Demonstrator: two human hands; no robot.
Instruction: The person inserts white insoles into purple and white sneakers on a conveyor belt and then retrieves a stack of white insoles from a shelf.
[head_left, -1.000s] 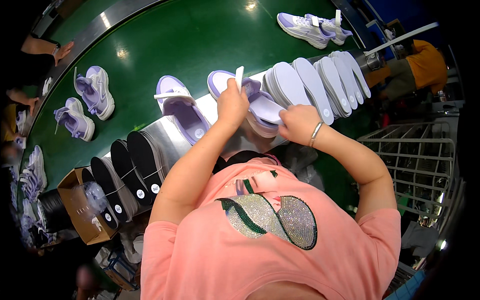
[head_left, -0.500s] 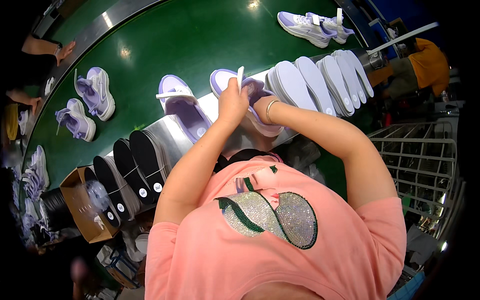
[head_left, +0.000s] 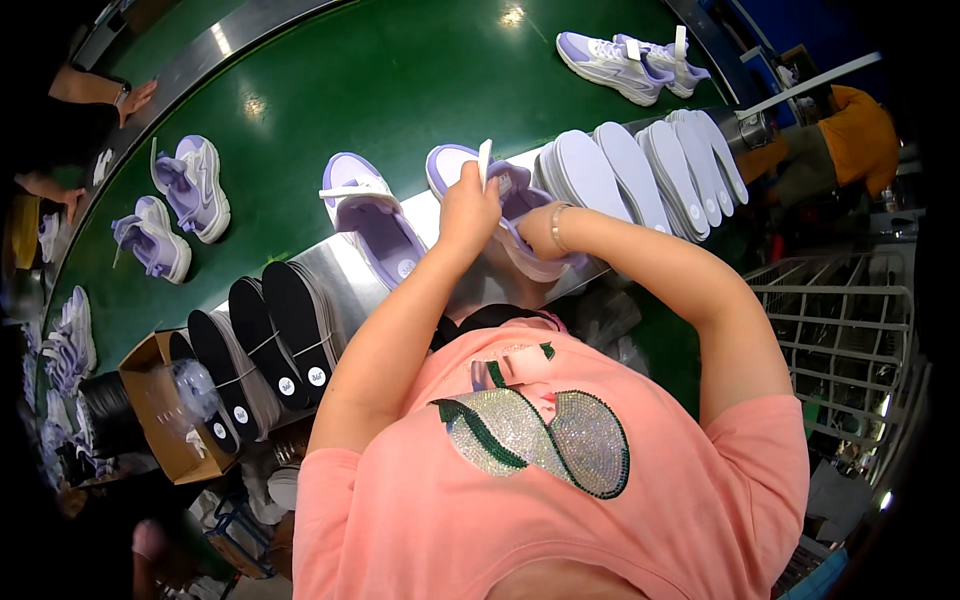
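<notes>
I watch from above as my left hand [head_left: 468,208] grips the tongue and collar of a lilac sneaker [head_left: 500,205] lying on the steel ledge [head_left: 330,265] at the near edge of a green conveyor belt [head_left: 400,90], fingers closed around a white tab that sticks up from the shoe. My right hand [head_left: 535,228], a thin bracelet at the wrist, is pushed into the mouth of the same sneaker; its fingers are hidden inside, so I cannot tell whether they are clenched or loose. The sneaker lies on its side, toe pointing away from me.

Just to the left of it a second lilac sneaker [head_left: 375,225] rests on the ledge, untouched, its opening facing up. To the right a fanned row of white insoles [head_left: 640,165] leans along the ledge, just beside the shoe in hand. To the lower left stands a row of black insoles [head_left: 265,340], with a cardboard box [head_left: 160,420] near them.

Out on the belt, well apart from my hands, a pair of lilac sneakers [head_left: 175,210] sits at the left and another pair of sneakers [head_left: 630,55] at the far right. Another person's hand [head_left: 135,98] rests on the belt's far rail. A wire rack [head_left: 850,330] stands at my right.
</notes>
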